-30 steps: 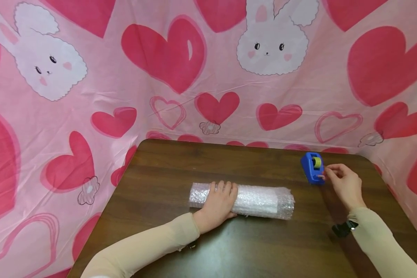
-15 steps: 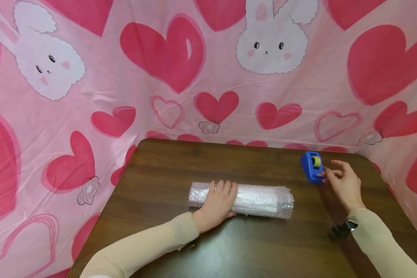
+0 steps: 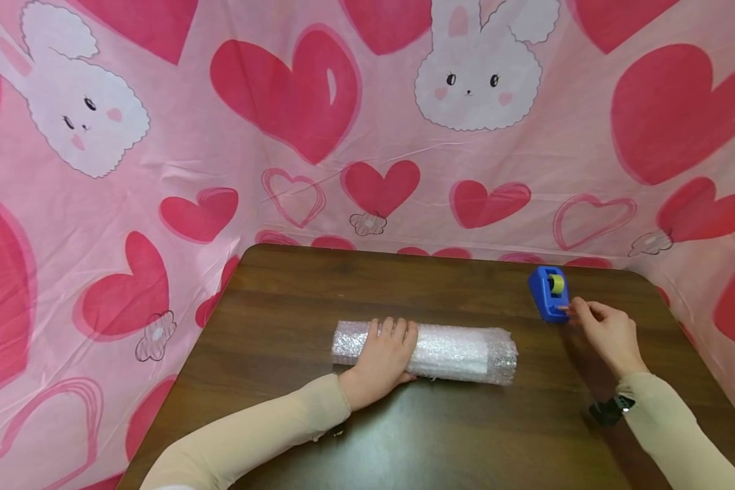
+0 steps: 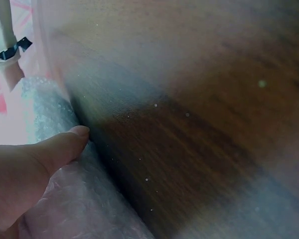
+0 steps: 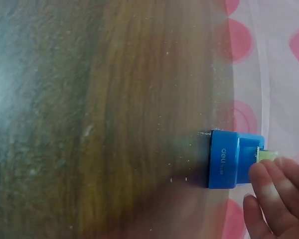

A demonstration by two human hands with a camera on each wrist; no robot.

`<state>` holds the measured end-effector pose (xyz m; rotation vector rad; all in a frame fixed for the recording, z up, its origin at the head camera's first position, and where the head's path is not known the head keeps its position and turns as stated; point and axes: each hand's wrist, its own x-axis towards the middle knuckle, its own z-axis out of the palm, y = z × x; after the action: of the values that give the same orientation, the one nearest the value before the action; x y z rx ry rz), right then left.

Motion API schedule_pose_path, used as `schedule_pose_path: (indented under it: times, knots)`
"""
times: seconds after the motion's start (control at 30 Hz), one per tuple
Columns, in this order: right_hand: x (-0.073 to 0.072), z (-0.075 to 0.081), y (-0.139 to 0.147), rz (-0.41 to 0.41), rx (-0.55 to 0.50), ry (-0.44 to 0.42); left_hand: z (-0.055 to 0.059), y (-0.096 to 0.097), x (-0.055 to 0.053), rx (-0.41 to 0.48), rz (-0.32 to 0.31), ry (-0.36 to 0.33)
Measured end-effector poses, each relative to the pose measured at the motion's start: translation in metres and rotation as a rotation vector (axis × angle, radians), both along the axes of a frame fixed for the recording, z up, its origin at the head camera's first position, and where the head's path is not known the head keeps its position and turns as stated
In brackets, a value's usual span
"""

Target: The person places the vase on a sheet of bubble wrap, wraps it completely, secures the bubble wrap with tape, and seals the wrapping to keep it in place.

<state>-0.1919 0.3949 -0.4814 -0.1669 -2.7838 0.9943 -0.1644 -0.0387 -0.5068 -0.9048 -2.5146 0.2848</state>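
A cylinder wrapped in bubble wrap (image 3: 453,352) lies across the middle of the table. My left hand (image 3: 382,364) grips it left of its middle, fingers over the top; in the left wrist view the thumb (image 4: 65,147) lies along its near side. At the table's far right stands a blue tape dispenser (image 3: 548,296) with a yellowish roll of tape (image 3: 556,284). My right hand (image 3: 606,333) is at the dispenser's front, thumb and forefinger tips together at the tape's end. The right wrist view shows a short piece of tape (image 5: 267,155) between the cutter and the fingers.
The dark wooden table (image 3: 453,435) has rounded far corners. Behind it and along both sides hangs a pink cloth (image 3: 392,129) printed with hearts and rabbits. A black band (image 3: 612,408) sits at the right wrist.
The right hand's raised fingers have come down and curled in, and its thumb and forefinger have drawn together at the dispenser's front. The left hand and the wrapped cylinder have stayed put.
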Motion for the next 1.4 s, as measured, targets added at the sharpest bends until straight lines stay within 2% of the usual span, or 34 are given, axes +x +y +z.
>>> schedule_pose_path:
  times: [0.17,0.33,0.6,0.77,0.93,1.4]
  knots:
    - [-0.005,-0.003,0.001,-0.020,0.011,-0.017,0.002,-0.001,0.001,-0.008,0.004,-0.006]
    - [-0.010,-0.007,0.001,-0.047,-0.025,-0.055,0.003,0.000,0.002,-0.018,0.008,-0.009]
    - [-0.013,-0.009,0.002,-0.115,-0.238,-0.201,0.001,0.000,0.000,-0.002,0.003,0.001]
    - [-0.012,-0.011,0.001,-0.108,-0.419,-0.272,-0.001,0.000,-0.001,0.008,-0.006,0.012]
    - [-0.012,-0.011,0.000,-0.094,-0.563,-0.311,-0.001,0.000,-0.001,-0.001,0.004,-0.001]
    - [-0.014,-0.013,0.000,-0.046,-0.775,-0.320,0.000,-0.001,-0.001,0.017,-0.007,-0.012]
